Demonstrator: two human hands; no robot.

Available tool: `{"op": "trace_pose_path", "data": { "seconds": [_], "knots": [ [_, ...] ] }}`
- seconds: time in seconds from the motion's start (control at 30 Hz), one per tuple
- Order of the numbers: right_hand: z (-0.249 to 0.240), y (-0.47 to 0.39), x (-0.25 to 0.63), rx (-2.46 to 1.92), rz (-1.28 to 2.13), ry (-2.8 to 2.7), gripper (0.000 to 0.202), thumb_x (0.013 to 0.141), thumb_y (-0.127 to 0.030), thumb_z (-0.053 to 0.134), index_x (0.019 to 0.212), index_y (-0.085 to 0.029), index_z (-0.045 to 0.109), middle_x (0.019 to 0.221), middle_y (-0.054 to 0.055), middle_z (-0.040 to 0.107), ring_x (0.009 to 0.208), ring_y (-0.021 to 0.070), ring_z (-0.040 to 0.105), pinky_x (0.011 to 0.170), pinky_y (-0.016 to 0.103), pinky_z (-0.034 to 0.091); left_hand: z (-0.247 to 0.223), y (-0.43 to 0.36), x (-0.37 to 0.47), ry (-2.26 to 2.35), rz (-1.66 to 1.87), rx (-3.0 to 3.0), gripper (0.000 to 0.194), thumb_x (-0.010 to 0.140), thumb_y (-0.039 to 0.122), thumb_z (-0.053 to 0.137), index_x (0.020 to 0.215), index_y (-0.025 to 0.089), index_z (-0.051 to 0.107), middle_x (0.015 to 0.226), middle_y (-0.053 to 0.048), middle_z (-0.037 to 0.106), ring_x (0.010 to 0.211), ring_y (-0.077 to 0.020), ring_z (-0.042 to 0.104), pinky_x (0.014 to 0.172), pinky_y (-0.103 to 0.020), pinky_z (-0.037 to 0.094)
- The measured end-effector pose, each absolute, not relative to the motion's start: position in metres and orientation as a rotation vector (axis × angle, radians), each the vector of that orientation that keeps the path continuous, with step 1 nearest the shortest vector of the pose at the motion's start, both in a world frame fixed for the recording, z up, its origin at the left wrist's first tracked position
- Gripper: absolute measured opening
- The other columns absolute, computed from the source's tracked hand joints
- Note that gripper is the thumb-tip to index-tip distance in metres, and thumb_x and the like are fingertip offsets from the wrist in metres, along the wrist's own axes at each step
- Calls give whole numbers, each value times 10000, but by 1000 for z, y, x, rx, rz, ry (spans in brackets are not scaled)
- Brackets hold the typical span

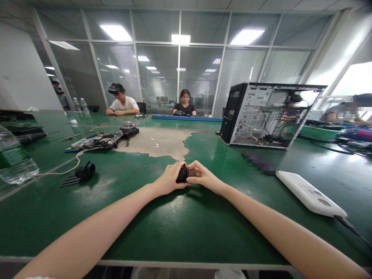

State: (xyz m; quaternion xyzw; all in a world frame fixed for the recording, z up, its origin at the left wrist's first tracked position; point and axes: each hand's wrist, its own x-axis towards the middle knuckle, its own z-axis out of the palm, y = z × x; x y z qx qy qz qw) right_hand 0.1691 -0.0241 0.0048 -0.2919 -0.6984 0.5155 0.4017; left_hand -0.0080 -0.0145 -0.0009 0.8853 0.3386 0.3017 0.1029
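Just above the green tabletop, at the middle of the view, my two hands meet around a small black round part [182, 175]. Its exact kind I cannot make out. My left hand [169, 179] wraps it from the left, fingers behind and thumb below. From the other side my right hand [202, 177] pinches its right end between thumb and fingertips. Off to the left on the table lies a black part with a round end and flat prongs [84, 170], apart from both hands.
An open computer case [252, 112] stands at the back right. Nearer lies a white power bank [310, 193] with a cable. A circuit board [95, 140] and a water bottle [16, 159] are on the left. Several people sit around the table [162, 232].
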Motion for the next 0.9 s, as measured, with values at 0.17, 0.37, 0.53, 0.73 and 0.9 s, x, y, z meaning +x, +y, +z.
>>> {"op": "trace_pose_path", "data": {
  "seconds": [0.17,0.37,0.53,0.73,0.9],
  "knots": [
    [5,-25,168,-778,1268,-1728,267,680,-317,614,872,-203,469,876,6,544,766,112,520,681,259,424,-1,-14,-8,966,904,2642,567,663,374,611,1120,208,320,1078,-62,472,995,-228,468,863,-377,330],
    [3,-23,167,-823,1268,-1711,306,675,-299,622,925,-203,473,892,14,538,797,117,519,738,284,418,-2,-13,-9,965,909,2647,575,664,380,611,1126,206,314,1088,-65,469,1001,-227,462,862,-375,331],
    [4,-23,169,-778,1304,-1738,335,655,-273,644,929,-204,463,896,12,541,815,125,528,737,289,417,-1,-14,-8,978,909,2646,576,656,362,621,1121,207,319,1078,-64,475,990,-232,467,854,-376,336],
    [6,-26,168,-748,1312,-1726,302,655,-260,645,885,-203,456,862,-5,533,777,109,518,687,255,417,-2,-14,-8,983,904,2653,575,655,355,623,1119,205,320,1074,-60,474,987,-229,469,857,-370,334],
    [4,-24,167,-789,1298,-1691,254,692,-293,607,880,-198,463,826,-7,537,755,106,516,676,253,414,-5,-11,-8,969,904,2678,583,659,370,618,1122,202,307,1085,-65,463,1008,-223,459,863,-370,326]
  ]
}}
